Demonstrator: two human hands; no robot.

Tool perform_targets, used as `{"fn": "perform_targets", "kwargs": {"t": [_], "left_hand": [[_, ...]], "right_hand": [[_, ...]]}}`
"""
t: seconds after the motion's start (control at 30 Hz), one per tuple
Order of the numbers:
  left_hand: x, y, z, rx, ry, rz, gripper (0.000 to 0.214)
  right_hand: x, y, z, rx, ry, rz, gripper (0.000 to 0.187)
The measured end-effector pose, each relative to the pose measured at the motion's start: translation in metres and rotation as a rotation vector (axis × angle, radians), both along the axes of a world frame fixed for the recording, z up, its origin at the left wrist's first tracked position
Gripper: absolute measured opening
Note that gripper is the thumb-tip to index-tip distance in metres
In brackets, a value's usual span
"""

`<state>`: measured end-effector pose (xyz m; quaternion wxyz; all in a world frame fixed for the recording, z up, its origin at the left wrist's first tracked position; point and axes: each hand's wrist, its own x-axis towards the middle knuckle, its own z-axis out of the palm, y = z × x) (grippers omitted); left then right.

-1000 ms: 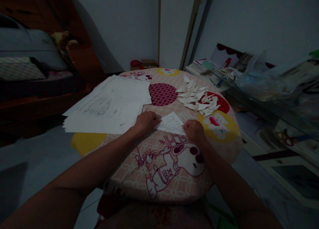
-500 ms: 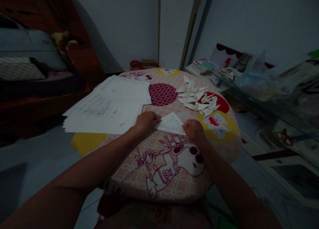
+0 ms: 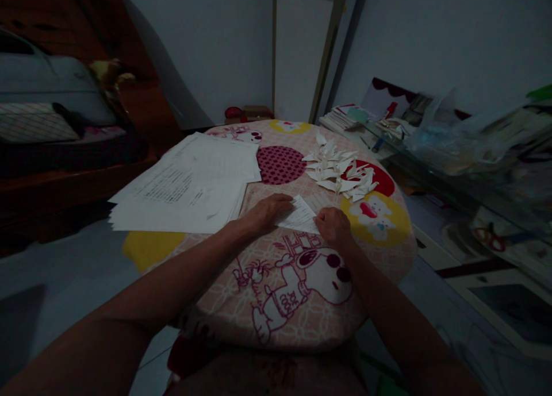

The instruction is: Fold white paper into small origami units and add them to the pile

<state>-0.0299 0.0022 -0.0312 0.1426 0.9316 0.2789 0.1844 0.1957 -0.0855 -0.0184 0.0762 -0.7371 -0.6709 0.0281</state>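
Observation:
A folded sheet of printed paper (image 3: pixel 298 216), roughly triangular, lies flat on the round table between my hands. My left hand (image 3: pixel 271 208) rests over its left part with the fingers stretched out flat. At the paper's right corner, my right hand (image 3: pixel 333 226) is closed with the fingers curled, pinching that corner. Just beyond lies a cluster of several folded white paper cranes (image 3: pixel 338 169). To the left is a stack of printed sheets (image 3: pixel 185 183).
A patterned cloth (image 3: pixel 267 269) with cartoon figures covers the round table. On the right, a glass-topped stand (image 3: pixel 435 172) bears papers and a plastic bag (image 3: pixel 457 137). A wooden bench (image 3: pixel 142 108) with bags stands at the left, a white door panel (image 3: pixel 302 57) behind.
My left hand has slid right over the folded paper, its fingers going from curled to stretched out. My right hand has stayed at the right corner.

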Motion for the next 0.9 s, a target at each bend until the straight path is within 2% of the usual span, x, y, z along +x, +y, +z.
{"fn": "perform_targets", "kwargs": {"t": [0.07,0.13,0.23,0.4,0.53,0.57,0.63,0.7,0.73,0.83,0.9], "left_hand": [[-0.001,-0.001,-0.001,0.004,0.022,-0.115,0.052],[-0.002,-0.002,-0.002,0.018,0.052,-0.161,0.061],[-0.002,-0.004,-0.001,0.034,0.102,-0.154,0.063],[0.003,-0.01,0.001,0.015,0.138,-0.094,0.04],[0.003,-0.015,0.007,-0.005,0.154,-0.103,0.042],[0.003,-0.016,0.008,-0.012,0.159,-0.106,0.043],[0.003,-0.017,0.012,-0.027,0.166,-0.106,0.043],[0.003,-0.019,0.014,-0.037,0.162,-0.1,0.043],[0.003,-0.02,0.015,-0.038,0.156,-0.094,0.043],[0.002,-0.021,0.013,-0.035,0.137,-0.082,0.043],[0.002,-0.02,0.01,-0.032,0.121,-0.089,0.044]], "right_hand": [[0.0,0.0,0.0,-0.007,0.0,-0.004,0.024],[-0.001,-0.001,0.0,-0.002,0.001,-0.002,0.023],[-0.002,-0.002,0.002,0.021,0.018,-0.005,0.021],[0.004,-0.001,0.006,0.005,0.123,-0.063,0.018],[0.018,-0.002,0.016,-0.046,0.203,-0.144,0.016],[0.02,-0.003,0.019,-0.03,0.209,-0.172,0.015],[0.019,-0.006,0.027,0.096,0.18,-0.213,0.016],[0.011,-0.008,0.032,0.215,0.199,-0.116,0.017],[0.004,-0.009,0.034,0.211,0.247,-0.04,0.016],[-0.019,-0.007,0.034,0.029,0.411,0.167,0.013],[-0.03,-0.003,0.031,-0.125,0.459,0.177,0.015]]}}
